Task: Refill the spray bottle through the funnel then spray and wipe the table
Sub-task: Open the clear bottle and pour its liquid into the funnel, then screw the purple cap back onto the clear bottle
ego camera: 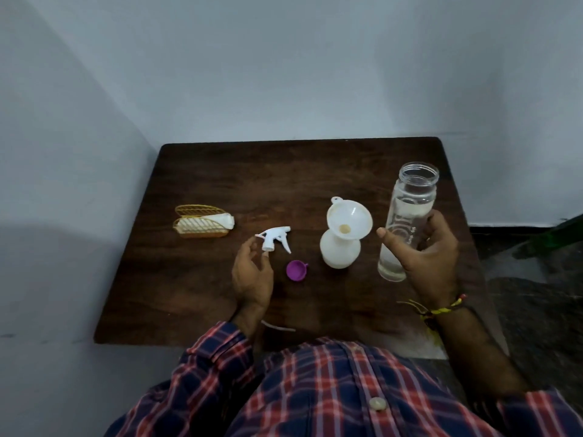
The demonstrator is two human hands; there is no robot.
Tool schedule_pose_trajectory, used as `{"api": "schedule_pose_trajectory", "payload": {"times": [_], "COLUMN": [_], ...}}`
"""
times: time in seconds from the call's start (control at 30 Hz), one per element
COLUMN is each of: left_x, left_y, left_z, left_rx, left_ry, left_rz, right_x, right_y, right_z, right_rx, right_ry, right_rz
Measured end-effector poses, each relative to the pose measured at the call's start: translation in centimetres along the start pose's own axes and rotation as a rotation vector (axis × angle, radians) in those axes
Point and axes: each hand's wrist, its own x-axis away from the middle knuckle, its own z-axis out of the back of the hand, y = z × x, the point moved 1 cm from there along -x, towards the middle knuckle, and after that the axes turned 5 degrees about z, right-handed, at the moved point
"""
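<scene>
The right hand [424, 250] is clamped on the uncapped water bottle [407, 216], upright at three o'clock of the funnel [348, 223] seated in the spray bottle [339, 250]. The left hand [252, 272], fingers apart, touches the trigger sprayer head [274, 238] at its twelve o'clock

A gold wire holder [202, 223] sits on the left part of the dark wooden top, with a rolled white item lying in it. A small purple cap [296, 270] lies on its side nearer the front edge, well apart from the holder.

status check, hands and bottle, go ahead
Right hand gripping open water bottle. Left hand at detached spray head. Funnel seated in spray bottle. Pour path clear.
</scene>
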Motion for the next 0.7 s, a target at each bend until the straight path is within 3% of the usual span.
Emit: {"api": "schedule_pose_trajectory", "payload": {"times": [0.33, 0.57, 0.7], "left_x": [-1.4, -1.9, -2.4], "left_y": [-4.0, -4.0, -3.8], "left_z": [2.5, 0.3, -1.7], "left_rx": [0.015, -0.114, -0.203], "left_ry": [-0.046, -0.493, -0.610], "left_rz": [0.147, -0.057, -0.196], "right_x": [2.7, 4.6, 5.6], "right_y": [-1.9, -2.4, -2.4], "right_z": [-3.9, -6.0, -6.3], "right_rx": [0.067, 0.139, 0.159], "right_ry": [-0.025, -0.024, -0.008], "right_rz": [0.095, 0.059, 0.023]}}
